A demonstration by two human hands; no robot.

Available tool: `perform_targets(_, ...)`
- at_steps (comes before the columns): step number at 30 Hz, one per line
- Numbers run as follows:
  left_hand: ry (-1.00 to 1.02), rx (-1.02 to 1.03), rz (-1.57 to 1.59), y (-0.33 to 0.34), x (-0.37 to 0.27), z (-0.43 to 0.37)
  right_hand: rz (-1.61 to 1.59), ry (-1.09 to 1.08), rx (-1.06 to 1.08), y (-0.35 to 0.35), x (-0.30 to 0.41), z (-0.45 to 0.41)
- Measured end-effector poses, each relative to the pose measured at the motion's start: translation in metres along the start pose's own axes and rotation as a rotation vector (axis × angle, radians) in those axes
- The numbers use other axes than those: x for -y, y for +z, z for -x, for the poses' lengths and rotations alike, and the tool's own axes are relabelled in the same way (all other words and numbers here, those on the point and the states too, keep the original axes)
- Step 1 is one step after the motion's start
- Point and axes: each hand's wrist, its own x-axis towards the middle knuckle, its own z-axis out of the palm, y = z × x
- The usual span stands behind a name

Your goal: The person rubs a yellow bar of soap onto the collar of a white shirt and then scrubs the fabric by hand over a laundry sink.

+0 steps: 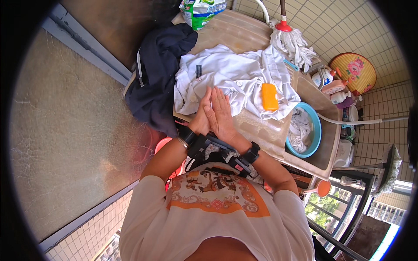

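My left hand [201, 114] and my right hand [222, 115] are pressed together palm to palm, fingers pointing away from me. They are over the near edge of a wet white shirt [225, 65] spread on the washboard slab of a sink [261, 130]; whether they touch the cloth I cannot tell. No object shows between them. An orange bar of laundry soap [269, 97] lies on the shirt, to the right of my hands. Dark navy clothing [156, 75] hangs over the slab's left edge. A blue-handled brush [290, 64] lies partly hidden beside the shirt.
A blue basin [317, 130] holding wet white cloth stands in the sink trough at right. A detergent bag [200, 14] is at the back. A white string mop [290, 42], bottles [333, 86] and a woven fan [354, 73] line the tiled wall. A hose crosses the trough.
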Motion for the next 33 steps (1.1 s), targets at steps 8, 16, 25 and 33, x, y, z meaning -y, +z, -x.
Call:
perform_targets(8,-0.208,0.103,0.158,0.005,0.011,-0.015,0.358,-0.023,0.106,-0.023,-0.058,-0.032)
perform_targets(16,-0.197,0.098,0.149,-0.017,0.007,-0.02,0.499,-0.082,0.041,-0.044,-0.078,-0.03)
perform_targets(25,-0.197,0.195,0.255,-0.035,-0.008,-0.023,0.205,-0.284,-0.031,-0.042,-0.028,-0.025)
perform_targets(33,-0.188,0.222,0.167,-0.014,-0.01,-0.017,0.088,-0.097,-0.148,-0.037,-0.064,-0.044)
